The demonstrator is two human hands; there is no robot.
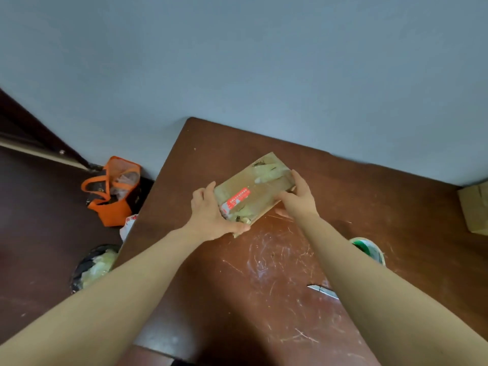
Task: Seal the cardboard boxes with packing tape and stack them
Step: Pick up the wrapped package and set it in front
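An orange bag (pixel 113 191) is standing on the floor at the left; the left hand (pixel 211 215) is gripping the near-left end of the cardboard box (pixel 253 191), which is lying slanted at the middle of the table (pixel 369 196); the right hand (pixel 298 199) is clasping its right edge; a tape roll (pixel 369 249) is lying nearer, to the right; a second box (pixel 475 207) is standing at the right edge.

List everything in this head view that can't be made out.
- Print on the red label of the cardboard box: too small and blurred to read.
- Part of the tape roll: covered by the right forearm.
- Handle end of the blade: hidden behind the same forearm.
- Most of the second box: cut off by the right edge.
- Underside of the cardboard box: faces away; the left hand and right hand grip its ends.
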